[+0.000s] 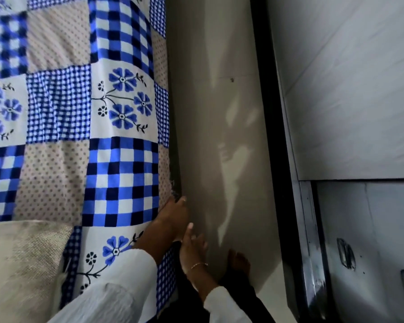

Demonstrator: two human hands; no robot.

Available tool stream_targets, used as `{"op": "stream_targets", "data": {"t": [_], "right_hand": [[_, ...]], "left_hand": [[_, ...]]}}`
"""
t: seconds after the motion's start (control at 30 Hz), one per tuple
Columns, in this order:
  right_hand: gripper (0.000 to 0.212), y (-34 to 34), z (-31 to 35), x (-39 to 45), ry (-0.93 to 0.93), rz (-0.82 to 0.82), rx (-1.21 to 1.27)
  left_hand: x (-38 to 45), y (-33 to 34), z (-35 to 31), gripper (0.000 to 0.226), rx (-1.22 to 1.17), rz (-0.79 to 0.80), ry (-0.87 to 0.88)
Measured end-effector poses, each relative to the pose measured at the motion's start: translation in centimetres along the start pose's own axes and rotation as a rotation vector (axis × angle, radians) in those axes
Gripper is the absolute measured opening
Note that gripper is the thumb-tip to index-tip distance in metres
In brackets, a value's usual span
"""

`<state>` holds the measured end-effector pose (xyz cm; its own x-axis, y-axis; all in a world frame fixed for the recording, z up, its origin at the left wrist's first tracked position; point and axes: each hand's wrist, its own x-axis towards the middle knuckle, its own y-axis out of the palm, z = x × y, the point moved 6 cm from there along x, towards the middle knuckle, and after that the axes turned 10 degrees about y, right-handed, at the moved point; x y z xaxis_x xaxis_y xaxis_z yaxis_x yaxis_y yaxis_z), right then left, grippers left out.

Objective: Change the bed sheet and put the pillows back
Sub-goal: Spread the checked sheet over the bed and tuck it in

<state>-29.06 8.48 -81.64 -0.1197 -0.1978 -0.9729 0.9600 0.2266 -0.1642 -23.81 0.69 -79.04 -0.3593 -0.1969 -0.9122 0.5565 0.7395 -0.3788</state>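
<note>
Beside the bed, a narrow floor strip runs along; left hand grips the bed sheet edge, right hand relaxed, holding nothing.

- The scene is dim and cool-toned, lit by soft daylight whose source is out of frame.
- Pale patches of light lie on the grey floor, with soft-edged shadows running between them.
- The blue patchwork sheet is the brightest and sharpest area, its checks and flowers legible.
- Motion blur smears the lower left corner, the white sleeves and the wardrobe handles at lower right.
- Wide-angle distortion bows the dark door frame and tilts straight edges toward the borders.
</note>
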Motion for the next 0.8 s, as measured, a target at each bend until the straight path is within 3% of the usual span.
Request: {"op": "stream_targets", "data": {"t": [0.1,0.17,0.23,0.33,0.43,0.53,0.6,0.67,0.8], "right_hand": [[0.077,-2.5,4.3,-0.4,-0.096,-0.023,0.187],[0.086,-3.1,7.9,-0.4,-0.151,0.037,0.272],[0.072,-3.0,12.5,-0.5,-0.219,0.107,0.140],[0.051,-2.5,20.6,-1.3,-0.333,0.145,0.030],[0.054,-0.4,29.9,-1.5,-0.416,0.163,-0.056],[0.041,1.0,39.3,-2.3,-0.532,0.123,-0.097],[0.062,2.0,45.3,-2.7,-0.632,0.057,-0.217],[0.080,3.0,50.4,-3.2,-0.709,0.003,-0.414],[0.085,5.0,60.6,-3.1,-0.851,-0.085,-0.535]], "left_hand": [[-0.2,-2.4,2.2,0.041,-0.174,-0.239,-0.089],[-1.3,-5.2,4.6,0.044,-0.143,-0.395,-0.179],[-3.0,-9.1,8.2,0.045,-0.116,-0.589,-0.273],[-7.1,-15.1,15.0,0.037,-0.107,-1.047,-0.422],[-11.2,-18.0,24.4,0.051,-0.239,-1.333,-0.644],[-12.8,-17.4,33.5,0.070,-0.558,-1.374,-0.843],[-13.0,-16.5,38.4,0.079,-0.684,-1.323,-0.916],[-12.4,-16.2,41.8,0.084,-0.729,-1.224,-0.923],[-10.4,-19.1,47.8,0.100,-0.697,-1.116,-0.811]]}}
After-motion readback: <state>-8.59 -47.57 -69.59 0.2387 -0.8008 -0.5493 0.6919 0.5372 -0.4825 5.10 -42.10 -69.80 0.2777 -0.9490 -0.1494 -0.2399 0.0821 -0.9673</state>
